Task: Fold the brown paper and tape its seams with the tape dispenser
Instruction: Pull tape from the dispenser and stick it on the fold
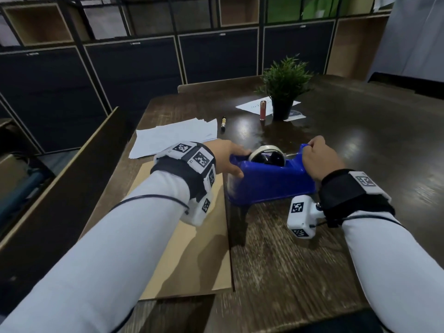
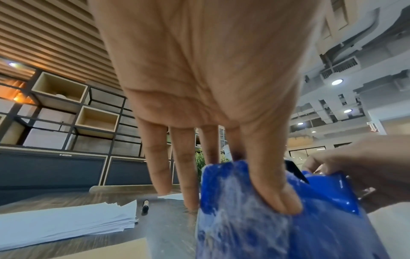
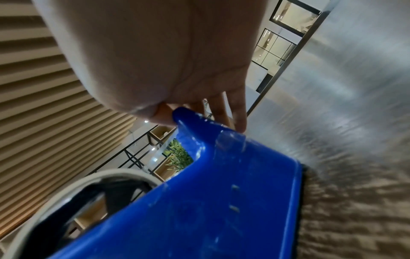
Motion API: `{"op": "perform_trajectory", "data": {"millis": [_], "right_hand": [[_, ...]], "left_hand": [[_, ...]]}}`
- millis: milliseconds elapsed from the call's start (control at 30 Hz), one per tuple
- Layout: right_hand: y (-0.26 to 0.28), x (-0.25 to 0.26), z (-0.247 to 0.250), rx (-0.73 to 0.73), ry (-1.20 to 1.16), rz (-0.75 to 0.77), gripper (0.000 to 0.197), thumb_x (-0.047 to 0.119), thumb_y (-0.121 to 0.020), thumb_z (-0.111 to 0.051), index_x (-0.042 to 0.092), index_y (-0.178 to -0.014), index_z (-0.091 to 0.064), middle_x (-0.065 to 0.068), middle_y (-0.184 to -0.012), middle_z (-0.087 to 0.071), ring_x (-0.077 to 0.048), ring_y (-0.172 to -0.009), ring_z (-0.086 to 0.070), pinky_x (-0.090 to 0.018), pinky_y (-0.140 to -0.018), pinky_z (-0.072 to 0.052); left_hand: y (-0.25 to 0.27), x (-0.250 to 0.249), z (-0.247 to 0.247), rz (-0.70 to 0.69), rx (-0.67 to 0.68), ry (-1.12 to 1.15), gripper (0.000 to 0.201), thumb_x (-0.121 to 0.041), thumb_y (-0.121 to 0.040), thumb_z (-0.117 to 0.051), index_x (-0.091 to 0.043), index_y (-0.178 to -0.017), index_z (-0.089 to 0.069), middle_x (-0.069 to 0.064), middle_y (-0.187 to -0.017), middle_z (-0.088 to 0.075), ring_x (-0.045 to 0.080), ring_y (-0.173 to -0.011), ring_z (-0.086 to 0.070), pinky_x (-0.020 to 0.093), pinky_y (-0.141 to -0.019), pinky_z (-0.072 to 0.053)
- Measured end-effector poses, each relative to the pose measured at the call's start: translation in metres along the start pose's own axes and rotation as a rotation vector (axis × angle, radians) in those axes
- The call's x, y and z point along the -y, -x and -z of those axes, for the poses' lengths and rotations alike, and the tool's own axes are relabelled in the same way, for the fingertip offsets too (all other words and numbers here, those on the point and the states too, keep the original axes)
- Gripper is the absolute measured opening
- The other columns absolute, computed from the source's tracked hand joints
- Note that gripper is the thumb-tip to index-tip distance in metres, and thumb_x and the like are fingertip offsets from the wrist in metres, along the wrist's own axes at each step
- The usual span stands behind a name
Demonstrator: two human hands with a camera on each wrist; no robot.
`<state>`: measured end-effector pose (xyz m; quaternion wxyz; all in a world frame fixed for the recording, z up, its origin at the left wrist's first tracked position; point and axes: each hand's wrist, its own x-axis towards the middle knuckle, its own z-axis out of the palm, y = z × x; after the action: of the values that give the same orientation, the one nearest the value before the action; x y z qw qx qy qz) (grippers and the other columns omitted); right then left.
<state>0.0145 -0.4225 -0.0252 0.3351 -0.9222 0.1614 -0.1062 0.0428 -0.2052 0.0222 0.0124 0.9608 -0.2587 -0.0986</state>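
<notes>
1. The blue plastic tape dispenser, with its roll of pale tape, was the landmark; it sat on the dark wood-grain table, its left end over the right edge of the brown paper.
2. The left hand gripped the dispenser's left end, thumb pressed on the near blue side and at least one finger over the top, apparently to bear its weight; the other fingers hung straight beside it.
3. The right hand was curled over the raised cutter end to the right, likely steadying it; both ends held suggests a heavy base being moved.
4. The flat sheet of brown paper lay left of and nearer than the dispenser, seemingly kept close for taping.
5. Beyond the dispenser to the left lay a stack of white sheets and a dark marker pen; beyond it stood a small green potted plant.
</notes>
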Motion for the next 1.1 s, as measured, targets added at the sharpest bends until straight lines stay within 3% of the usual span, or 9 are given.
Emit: {"op": "perform_trajectory", "data": {"millis": [200,300,400,500,633,767,867,967,1100], "right_hand": [[0.038,0.011,0.007,-0.039,0.214,-0.046,0.038,0.031,-0.097,-0.029,0.004,-0.122,-0.040,-0.022,-0.113,-0.059,-0.038,-0.100,-0.057,-0.041,-0.080,-0.041],[0.056,0.026,0.013,0.003,0.343,-0.062,0.036,0.033,-0.096,-0.029,0.006,-0.106,-0.051,-0.016,-0.100,-0.058,-0.034,-0.090,-0.056,-0.037,-0.076,-0.037],[0.073,0.038,0.017,0.034,0.474,-0.008,0.029,0.030,-0.097,-0.031,0.012,-0.087,-0.052,-0.010,-0.085,-0.051,-0.028,-0.078,-0.050,-0.034,-0.074,-0.037],[0.083,0.043,0.022,0.051,0.521,0.004,0.036,0.031,-0.097,-0.029,0.012,-0.092,-0.059,-0.011,-0.086,-0.053,-0.027,-0.076,-0.048,-0.033,-0.073,-0.035],[0.094,0.052,0.029,0.092,0.506,0.026,0.036,0.032,-0.096,-0.030,0.013,-0.102,-0.061,-0.014,-0.111,-0.063,-0.028,-0.082,-0.048,-0.033,-0.075,-0.033],[0.105,0.062,0.027,0.123,0.493,0.081,0.029,0.029,-0.094,-0.033,0.016,-0.095,-0.059,-0.013,-0.107,-0.062,-0.029,-0.083,-0.051,-0.032,-0.073,-0.033],[0.111,0.068,0.025,0.162,0.492,0.111,0.022,0.030,-0.094,-0.034,0.016,-0.085,-0.050,-0.009,-0.089,-0.050,-0.027,-0.077,-0.045,-0.032,-0.073,-0.033],[0.116,0.074,0.022,0.229,0.456,0.144,0.021,0.030,-0.094,-0.035,0.016,-0.083,-0.046,-0.006,-0.086,-0.045,-0.027,-0.078,-0.044,-0.032,-0.072,-0.033],[0.120,0.084,0.015,0.378,0.386,0.235,0.025,0.029,-0.097,-0.035,0.013,-0.083,-0.049,-0.009,-0.092,-0.054,-0.027,-0.082,-0.050,-0.032,-0.072,-0.038]], "left_hand": [[-0.011,-0.013,-0.004,0.085,-0.094,-0.208,0.059,-0.027,-0.089,-0.061,-0.045,-0.141,-0.039,-0.003,-0.148,-0.043,0.026,-0.129,-0.047,0.038,-0.097,-0.046],[-0.011,-0.021,-0.004,0.116,-0.124,-0.304,0.056,-0.014,-0.090,-0.052,-0.043,-0.137,-0.043,0.003,-0.139,-0.050,0.029,-0.123,-0.052,0.033,-0.082,-0.041],[-0.005,-0.027,-0.009,0.175,-0.218,-0.331,0.048,-0.008,-0.092,-0.045,-0.029,-0.134,-0.049,0.004,-0.130,-0.056,0.029,-0.118,-0.055,0.032,-0.076,-0.036],[0.002,-0.028,-0.018,0.213,-0.294,-0.227,0.036,-0.012,-0.094,-0.042,-0.022,-0.126,-0.053,0.006,-0.121,-0.061,0.030,-0.111,-0.058,0.034,-0.075,-0.039],[0.013,-0.023,-0.025,0.285,-0.343,-0.058,0.029,-0.034,-0.096,-0.041,-0.020,-0.113,-0.060,0.004,-0.113,-0.064,0.028,-0.103,-0.060,0.035,-0.075,-0.040],[0.023,-0.028,-0.026,0.288,-0.224,0.025,0.036,-0.042,-0.097,-0.039,-0.013,-0.089,-0.059,0.015,-0.101,-0.065,0.033,-0.090,-0.059,0.032,-0.070,-0.038],[0.026,-0.033,-0.025,0.253,-0.152,0.140,0.041,-0.038,-0.100,-0.036,-0.006,-0.093,-0.061,0.023,-0.101,-0.063,0.035,-0.096,-0.060,0.030,-0.068,-0.036],[0.031,-0.023,-0.024,0.230,-0.137,0.254,0.041,-0.031,-0.101,-0.037,-0.001,-0.098,-0.064,0.016,-0.097,-0.062,0.026,-0.086,-0.055,0.031,-0.074,-0.041],[0.037,-0.017,-0.029,0.204,-0.078,0.381,0.038,-0.026,-0.102,-0.036,-0.010,-0.128,-0.058,0.011,-0.128,-0.060,0.025,-0.115,-0.055,0.030,-0.098,-0.040]]}}
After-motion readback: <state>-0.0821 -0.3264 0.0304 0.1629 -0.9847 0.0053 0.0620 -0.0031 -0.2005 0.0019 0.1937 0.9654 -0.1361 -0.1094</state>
